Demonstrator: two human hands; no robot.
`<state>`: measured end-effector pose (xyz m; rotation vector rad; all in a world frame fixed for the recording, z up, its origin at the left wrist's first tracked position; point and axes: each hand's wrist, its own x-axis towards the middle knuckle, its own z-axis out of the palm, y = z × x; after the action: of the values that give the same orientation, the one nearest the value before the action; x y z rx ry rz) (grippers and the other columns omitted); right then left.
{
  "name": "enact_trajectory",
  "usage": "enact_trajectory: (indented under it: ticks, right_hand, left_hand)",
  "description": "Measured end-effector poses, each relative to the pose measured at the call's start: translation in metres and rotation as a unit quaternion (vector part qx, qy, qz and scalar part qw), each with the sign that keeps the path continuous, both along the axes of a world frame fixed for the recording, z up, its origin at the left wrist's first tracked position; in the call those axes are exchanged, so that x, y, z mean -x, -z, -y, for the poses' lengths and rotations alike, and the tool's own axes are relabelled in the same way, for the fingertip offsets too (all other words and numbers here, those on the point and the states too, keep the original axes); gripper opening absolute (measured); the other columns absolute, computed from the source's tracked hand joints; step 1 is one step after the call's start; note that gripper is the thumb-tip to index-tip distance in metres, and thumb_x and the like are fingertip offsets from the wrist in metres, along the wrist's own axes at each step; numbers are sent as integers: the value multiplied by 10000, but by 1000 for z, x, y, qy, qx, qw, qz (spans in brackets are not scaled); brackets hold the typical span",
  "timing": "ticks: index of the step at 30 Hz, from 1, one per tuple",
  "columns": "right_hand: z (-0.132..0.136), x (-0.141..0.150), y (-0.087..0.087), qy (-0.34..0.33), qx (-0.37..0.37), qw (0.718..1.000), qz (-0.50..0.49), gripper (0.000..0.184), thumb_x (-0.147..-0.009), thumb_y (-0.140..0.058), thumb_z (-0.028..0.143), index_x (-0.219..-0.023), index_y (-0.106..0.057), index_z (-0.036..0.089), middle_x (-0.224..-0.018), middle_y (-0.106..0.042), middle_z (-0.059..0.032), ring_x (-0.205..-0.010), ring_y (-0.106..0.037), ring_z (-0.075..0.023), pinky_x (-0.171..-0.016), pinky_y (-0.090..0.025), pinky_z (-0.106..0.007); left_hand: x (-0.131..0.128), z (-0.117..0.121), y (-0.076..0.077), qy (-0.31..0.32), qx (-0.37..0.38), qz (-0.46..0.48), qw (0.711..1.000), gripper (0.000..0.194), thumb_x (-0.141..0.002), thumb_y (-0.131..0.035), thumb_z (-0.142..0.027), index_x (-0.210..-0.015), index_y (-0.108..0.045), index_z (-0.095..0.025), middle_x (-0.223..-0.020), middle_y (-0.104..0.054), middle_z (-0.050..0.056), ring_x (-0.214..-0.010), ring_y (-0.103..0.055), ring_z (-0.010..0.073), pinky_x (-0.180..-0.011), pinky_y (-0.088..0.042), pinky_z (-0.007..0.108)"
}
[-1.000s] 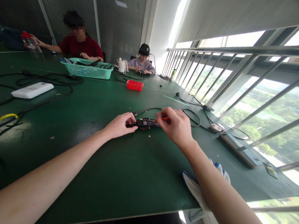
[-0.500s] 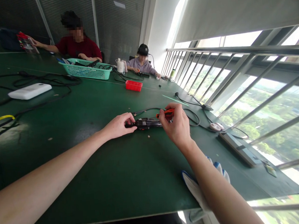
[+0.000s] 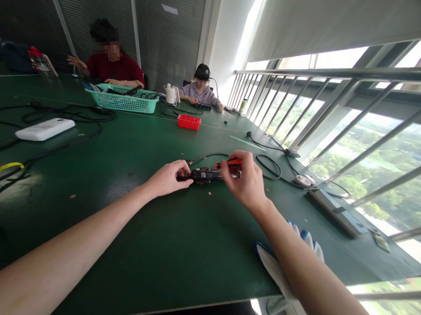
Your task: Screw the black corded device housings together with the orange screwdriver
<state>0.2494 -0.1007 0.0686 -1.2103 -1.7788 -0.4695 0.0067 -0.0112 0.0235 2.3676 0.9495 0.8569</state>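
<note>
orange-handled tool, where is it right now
The orange-handled tool is just right of centre in the head view, in the right hand, by the black device on the green table.

Over on the left, a white box is being flanked by loose black cables, while dark items are being held in a green basket farther back. A red tray is being supported by the tabletop, nearer than a white bottle. To the right, bright windows are being crossed by a metal railing!
</note>
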Motion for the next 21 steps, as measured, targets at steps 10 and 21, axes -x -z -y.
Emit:
enact_trajectory:
  ticks: [10,21]
  right_hand:
    - [-1,21,9,-54,30,995,77,126,-1016,-547,327,-1087,-516,229,-893,-688,-42,-747,-638,-184,-694,-505,-322]
    - [1,18,9,-68,55,996,35,157,-1004,-563,346,-1085,-506,224,-891,-682,-43,-738,-662,-174,-682,-527,-310]
  left_hand:
    - [-1,-1,2,-4,5,0,1000,260,-815,-701,-442,-948,-623,-232,-911,-659,14,-756,-596,178,-637,-438,283]
    - [-1,-2,4,-6,-4,-2,1000,264,-814,-699,-448,-938,-623,-228,-909,-647,16,-749,-583,175,-630,-424,278]
